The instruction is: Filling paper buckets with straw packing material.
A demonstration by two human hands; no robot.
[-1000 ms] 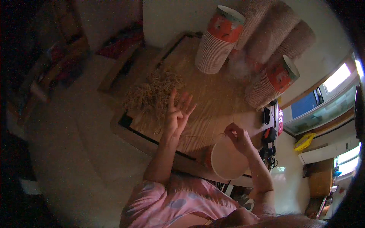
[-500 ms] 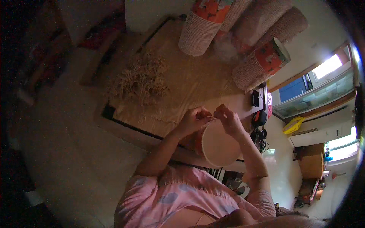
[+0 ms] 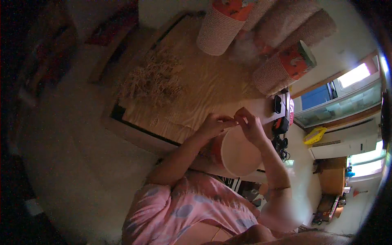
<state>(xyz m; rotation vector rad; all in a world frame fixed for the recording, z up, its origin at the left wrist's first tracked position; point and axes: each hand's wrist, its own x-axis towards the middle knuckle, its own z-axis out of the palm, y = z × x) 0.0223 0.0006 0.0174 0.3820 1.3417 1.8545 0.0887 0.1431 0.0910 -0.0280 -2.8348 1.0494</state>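
Close against my body is a wide cylinder with a pale round end (image 3: 241,153) facing me and a reddish side in shadow. My left hand (image 3: 215,125) is at the upper edge of this end, its fingers bent and pinched. Beside it, my right hand (image 3: 249,125) has thumb and fingertips pressed together. The fingertips of both hands nearly meet, and what lies between them is too small to name. Farther left on the wooden table (image 3: 208,92) lies a tangled heap of loose tan fibre strands (image 3: 153,79).
Two cord-wrapped cylinders with orange patterned bands stand across the table, one at the back (image 3: 220,30) and one to the right (image 3: 273,75). More rolls (image 3: 286,24) lie behind them. Black devices (image 3: 280,125) and cables (image 3: 281,148) line the right edge. A yellow bag (image 3: 315,135) is beyond.
Both hands have shifted slightly, and my right hand has risen a little with its fingers closer together. The thin strand seen between the fingers earlier is harder to make out. The view has tilted slightly.
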